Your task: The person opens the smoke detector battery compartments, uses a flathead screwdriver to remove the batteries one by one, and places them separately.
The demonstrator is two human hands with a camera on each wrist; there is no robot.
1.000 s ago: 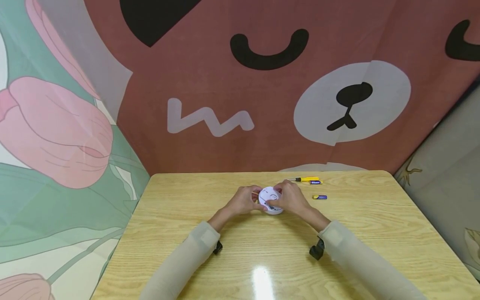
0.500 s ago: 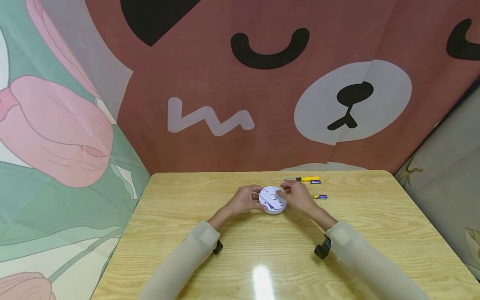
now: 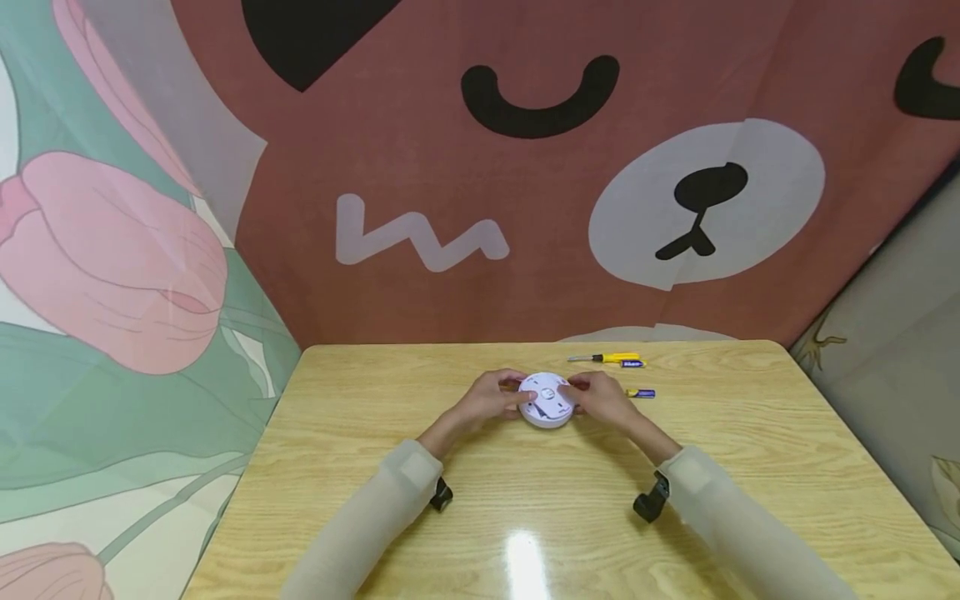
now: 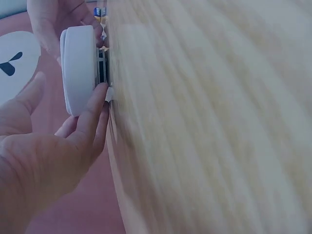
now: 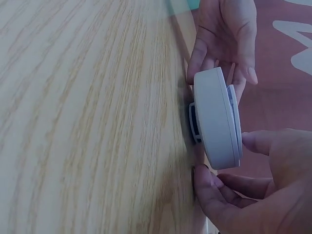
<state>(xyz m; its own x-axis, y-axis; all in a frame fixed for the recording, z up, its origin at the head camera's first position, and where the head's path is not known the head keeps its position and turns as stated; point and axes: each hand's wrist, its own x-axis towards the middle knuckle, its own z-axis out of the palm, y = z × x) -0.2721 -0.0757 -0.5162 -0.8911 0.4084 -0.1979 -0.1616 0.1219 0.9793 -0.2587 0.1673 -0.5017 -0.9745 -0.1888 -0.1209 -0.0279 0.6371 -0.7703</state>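
A round white smoke detector lies face down between my hands, with its dark-slotted side toward the table. On top is a white mounting plate, and a gap shows along its front edge in the head view. My left hand holds the left side, thumb on the plate and fingers around the rim. From the right, my right hand grips the opposite side with its thumb on the plate and fingers at the edge and below. In the left wrist view, the detector's white side wall stands just off the table.
Behind the hands lies a yellow-handled screwdriver, with a blue-and-yellow battery beside it. A second battery lies right of my right hand. The wooden table ends at a printed cloth backdrop.
My right hand has moved from over the detector's middle to its right side. My left thumb has come onto the plate, which appears slightly turned. Screwdriver and batteries have stayed put.
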